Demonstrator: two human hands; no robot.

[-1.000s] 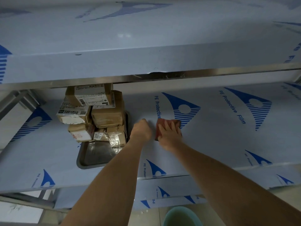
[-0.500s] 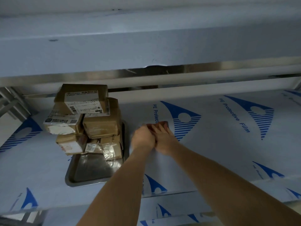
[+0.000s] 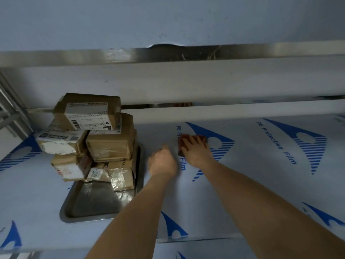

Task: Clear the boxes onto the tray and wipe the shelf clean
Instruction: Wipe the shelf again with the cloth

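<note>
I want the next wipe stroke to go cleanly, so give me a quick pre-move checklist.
1. Boxes all on the tray: ok.
2. Right hand flat on the cloth: ok.
3. Left hand holds nothing: cannot tell, fingers hidden.
4. Shelf to the right free of boxes: ok.
5. Stack steady: cannot tell; the top box overhangs.

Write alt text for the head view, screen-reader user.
A person's right hand presses a reddish-brown cloth flat on a shelf covered in blue-printed protective film, while the left hand rests beside it with fingers curled. To the left, taped cardboard boxes are stacked at the far end of a metal tray.
</note>
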